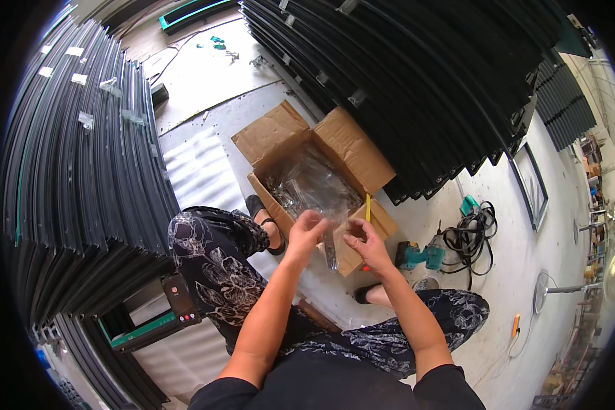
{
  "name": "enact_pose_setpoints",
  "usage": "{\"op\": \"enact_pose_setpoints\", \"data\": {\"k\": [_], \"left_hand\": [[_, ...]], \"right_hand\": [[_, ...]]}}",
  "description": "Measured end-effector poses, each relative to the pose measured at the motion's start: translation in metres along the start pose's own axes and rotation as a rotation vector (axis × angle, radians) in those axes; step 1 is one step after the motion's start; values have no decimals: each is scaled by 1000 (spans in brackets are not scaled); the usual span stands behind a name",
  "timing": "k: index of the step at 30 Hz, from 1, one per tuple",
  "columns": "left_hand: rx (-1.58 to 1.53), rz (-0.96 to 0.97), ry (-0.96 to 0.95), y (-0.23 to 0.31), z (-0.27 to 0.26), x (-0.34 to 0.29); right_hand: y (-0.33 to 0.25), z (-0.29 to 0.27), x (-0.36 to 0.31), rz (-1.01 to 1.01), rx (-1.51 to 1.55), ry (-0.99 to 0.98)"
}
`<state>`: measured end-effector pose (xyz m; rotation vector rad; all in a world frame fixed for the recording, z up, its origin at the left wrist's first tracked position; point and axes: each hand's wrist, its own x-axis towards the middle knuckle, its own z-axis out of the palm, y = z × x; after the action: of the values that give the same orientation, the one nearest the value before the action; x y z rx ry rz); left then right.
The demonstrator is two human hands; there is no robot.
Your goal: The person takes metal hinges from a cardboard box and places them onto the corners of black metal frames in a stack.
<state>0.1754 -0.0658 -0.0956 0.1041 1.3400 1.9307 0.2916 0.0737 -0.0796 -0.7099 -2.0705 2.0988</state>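
Observation:
An open cardboard box (352, 150) stands on the floor in front of me, flaps folded out. Inside lie clear plastic bags (311, 179) with small shiny pieces in them. Over the box's near edge, a clear plastic bag (331, 247) hangs between my hands. My left hand (307, 230) pinches it with thumb and fingers. On its other side, my right hand (367, 246) has curled fingers, thumb near the fingertips, at the bag's edge. What the bag holds is too blurred to name. A thin yellow strip (368, 207) stands beside my right hand.
Stacks of dark frames rise at left (82, 150) and upper right (417, 75). Right of the box lie a teal cordless drill (420, 256) and a coiled black cable (473, 239). A standing fan (541, 292) and an orange-ended cord (516, 325) are farther right.

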Motion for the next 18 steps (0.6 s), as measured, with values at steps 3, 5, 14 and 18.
{"op": "enact_pose_setpoints", "data": {"k": [3,5,14,18], "left_hand": [[48,-23,-14,-4,-1,-3],[41,-10,-29,-7,0,-2],[80,-3,-64,-8,0,-1],[-204,42,-15,3,-2,0]], "right_hand": [[-19,13,10,-116,-86,57],[-25,19,14,-115,70,60],[-16,7,0,-79,237,73],[-34,-3,-55,45,-62,-214]]}}
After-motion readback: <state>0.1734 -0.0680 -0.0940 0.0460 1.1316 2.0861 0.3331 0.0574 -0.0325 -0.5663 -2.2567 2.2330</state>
